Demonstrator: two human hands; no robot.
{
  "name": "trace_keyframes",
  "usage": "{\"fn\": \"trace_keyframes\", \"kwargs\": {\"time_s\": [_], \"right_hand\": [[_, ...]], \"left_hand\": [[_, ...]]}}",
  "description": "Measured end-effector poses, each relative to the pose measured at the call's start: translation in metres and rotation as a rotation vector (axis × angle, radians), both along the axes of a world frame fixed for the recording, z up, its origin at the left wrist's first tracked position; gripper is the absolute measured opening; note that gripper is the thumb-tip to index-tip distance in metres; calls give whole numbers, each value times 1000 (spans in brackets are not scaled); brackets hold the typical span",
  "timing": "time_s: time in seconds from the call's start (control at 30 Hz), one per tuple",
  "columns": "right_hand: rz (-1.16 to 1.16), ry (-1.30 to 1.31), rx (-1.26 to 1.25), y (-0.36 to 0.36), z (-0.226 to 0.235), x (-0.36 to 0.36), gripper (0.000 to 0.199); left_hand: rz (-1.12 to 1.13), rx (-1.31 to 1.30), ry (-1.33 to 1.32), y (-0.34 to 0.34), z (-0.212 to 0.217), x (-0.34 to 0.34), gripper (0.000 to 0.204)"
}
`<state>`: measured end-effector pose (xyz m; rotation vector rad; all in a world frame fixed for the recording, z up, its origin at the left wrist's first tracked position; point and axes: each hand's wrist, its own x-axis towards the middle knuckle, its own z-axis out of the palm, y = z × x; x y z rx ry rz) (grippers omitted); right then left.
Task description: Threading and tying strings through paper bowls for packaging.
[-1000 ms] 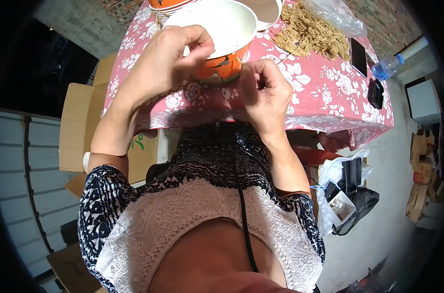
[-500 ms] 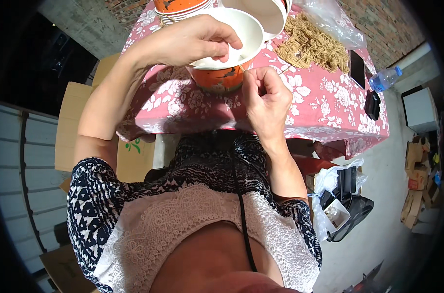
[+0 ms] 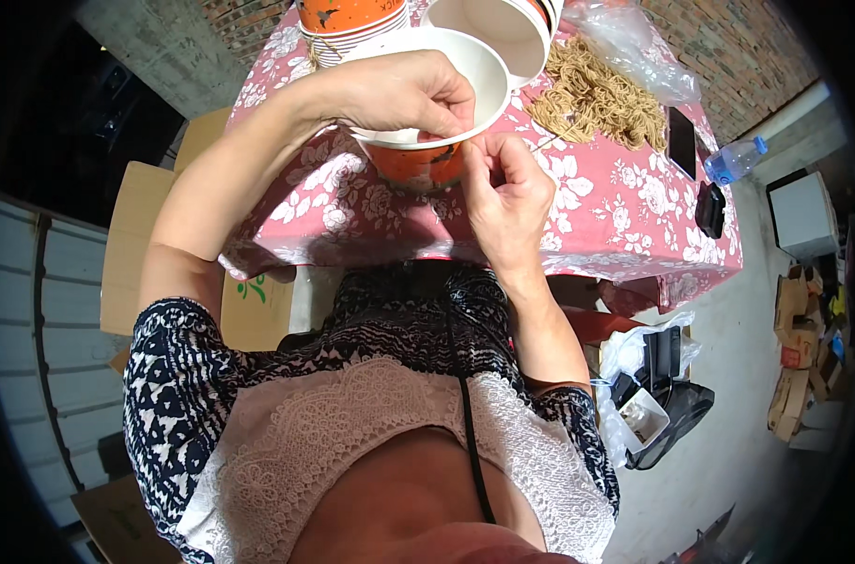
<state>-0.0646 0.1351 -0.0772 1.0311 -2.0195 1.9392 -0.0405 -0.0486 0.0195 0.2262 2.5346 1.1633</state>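
Observation:
An orange paper bucket (image 3: pixel 411 167) with dark markings and a white inside stands on the table in front of me. My left hand (image 3: pixel 413 92) reaches over its rim into the opening. The fingers are pinched together by the right inner wall, and whatever they hold is hidden. Outside that same wall, my right hand (image 3: pixel 509 179) is closed, thumb against forefinger, on a thin tan cord (image 3: pixel 548 144). The cord shows behind the knuckles, toward a tangled heap of tan cord (image 3: pixel 601 94); its end at the bucket is hidden by my fingers.
Nested orange buckets (image 3: pixel 352 19) stand at the far left, and white-lined buckets (image 3: pixel 491 36) lie tipped behind mine. A clear plastic bag (image 3: pixel 634 47), phone (image 3: pixel 681 141), black case (image 3: pixel 709 209) and water bottle (image 3: pixel 738 160) line the right side of the flowered tablecloth (image 3: pixel 625 202).
My left hand has moved right and lower into the bucket, its spread fingers now pinched near the right wall. The right hand has shifted slightly left, closer against the bucket.

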Motion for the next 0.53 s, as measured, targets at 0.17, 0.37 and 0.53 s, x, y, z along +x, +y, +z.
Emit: {"fn": "trace_keyframes", "kwargs": {"time_s": [0.17,0.37,0.53], "right_hand": [[55,-70,125,14,8,0,9],[67,16,384,58,7,18,8],[86,64,368,63,10,22,7]], "left_hand": [[79,-25,105,-6,-4,3,13],[268,62,110,4,5,19,17],[242,309,200,11,0,19,15]]}}
